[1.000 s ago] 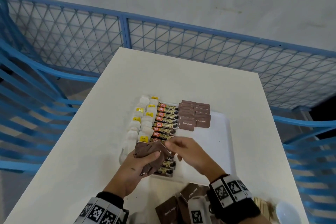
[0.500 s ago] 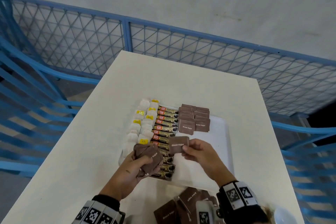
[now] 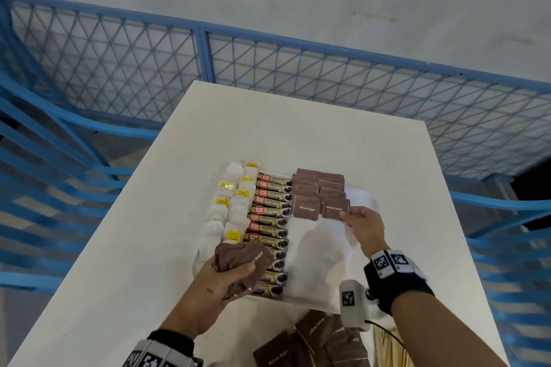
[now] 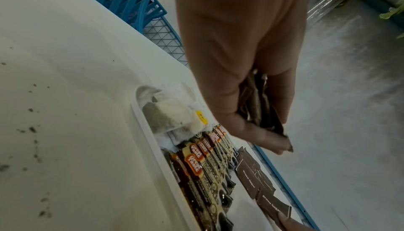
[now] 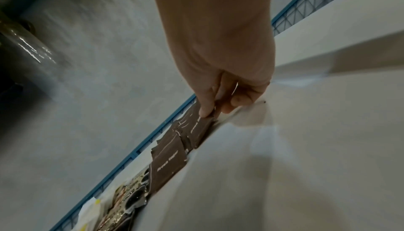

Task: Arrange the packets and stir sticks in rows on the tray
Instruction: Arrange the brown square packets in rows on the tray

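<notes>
A white tray (image 3: 362,198) on the table holds rows of tea bags (image 3: 235,205), coffee sticks (image 3: 271,217) and brown sugar packets (image 3: 319,191). My right hand (image 3: 354,216) pinches the right edge of the nearest brown sugar packet (image 3: 335,208) of the right-hand column, which lies flat on the tray; the right wrist view shows thumb and fingers on that packet (image 5: 202,127). My left hand (image 3: 226,274) grips a bunch of brown sugar packets (image 3: 241,259) above the tray's near left corner, also visible in the left wrist view as dark packets (image 4: 260,107).
More brown sugar packets (image 3: 313,340) lie loose on the table (image 3: 298,134) in front of the tray, with pale wooden stir sticks (image 3: 384,345) beside them. A blue mesh fence (image 3: 298,68) surrounds the table. The tray's right half (image 3: 316,253) is bare white.
My right hand drew one brown sugar packet from the bunch in my left hand and carried it forward and right to the sugar rows. The left hand stayed put.
</notes>
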Action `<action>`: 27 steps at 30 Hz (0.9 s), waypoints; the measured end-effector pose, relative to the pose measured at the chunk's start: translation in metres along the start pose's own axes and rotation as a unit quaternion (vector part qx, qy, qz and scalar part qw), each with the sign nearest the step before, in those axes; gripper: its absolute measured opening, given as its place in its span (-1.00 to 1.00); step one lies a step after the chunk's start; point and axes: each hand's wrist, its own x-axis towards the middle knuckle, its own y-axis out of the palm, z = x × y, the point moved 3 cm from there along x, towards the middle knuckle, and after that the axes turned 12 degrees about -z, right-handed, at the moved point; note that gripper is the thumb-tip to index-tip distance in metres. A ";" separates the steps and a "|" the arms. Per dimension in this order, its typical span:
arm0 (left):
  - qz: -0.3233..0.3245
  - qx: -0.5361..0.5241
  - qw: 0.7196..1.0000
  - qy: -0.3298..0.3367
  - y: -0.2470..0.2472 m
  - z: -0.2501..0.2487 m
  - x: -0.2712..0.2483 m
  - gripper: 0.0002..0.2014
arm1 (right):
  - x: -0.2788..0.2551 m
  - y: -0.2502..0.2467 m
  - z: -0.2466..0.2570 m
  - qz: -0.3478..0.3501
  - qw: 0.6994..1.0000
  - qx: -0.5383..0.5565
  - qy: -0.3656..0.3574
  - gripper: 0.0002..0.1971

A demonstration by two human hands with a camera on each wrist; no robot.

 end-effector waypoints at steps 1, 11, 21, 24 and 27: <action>-0.003 0.003 1.000 0.002 0.000 0.000 0.000 -0.71 | 0.001 0.001 0.001 -0.007 1.000 -0.011 -0.006 -0.92; -0.044 0.027 0.999 -0.003 0.005 0.004 0.008 -0.74 | 0.000 0.012 0.002 -0.055 0.995 -0.074 -0.038 -0.70; -0.051 0.035 0.998 0.009 0.008 0.004 0.004 -0.77 | -0.064 0.011 0.021 0.030 0.991 -0.037 -0.125 -0.88; -0.043 0.046 0.998 0.016 0.010 0.002 0.000 -0.79 | -0.109 0.015 0.028 0.222 0.966 -0.038 -0.125 -0.83; -0.038 0.057 0.997 0.023 0.011 0.001 -0.003 -0.79 | -0.144 0.016 0.030 0.364 0.927 0.005 -0.089 -0.89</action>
